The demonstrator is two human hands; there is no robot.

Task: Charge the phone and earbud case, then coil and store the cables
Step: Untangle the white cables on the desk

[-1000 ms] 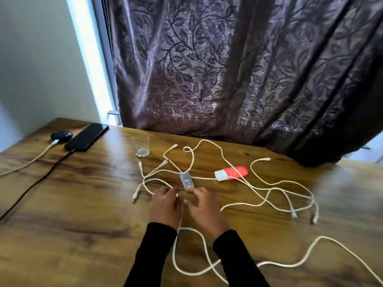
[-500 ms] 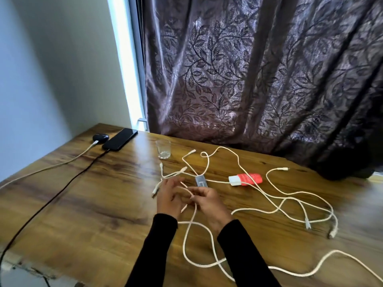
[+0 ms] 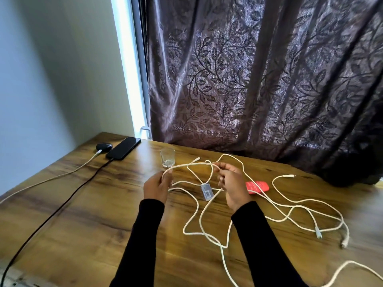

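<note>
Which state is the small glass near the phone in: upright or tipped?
Upright: the glass stands on its base on the table, open rim upward.

A home room: leaf-patterned curtain (image 3: 259,79) behind a wooden table (image 3: 83,214).

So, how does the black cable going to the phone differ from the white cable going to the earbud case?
The black cable is dark and looks thinner; the white cable is pale and looks thicker. The black cable runs to the phone, a flat long slab; the white cable ends in a white plug at the earbud case, a small rounded shape. Both lie flat on the table, side by side, untouched by either hand.
</note>
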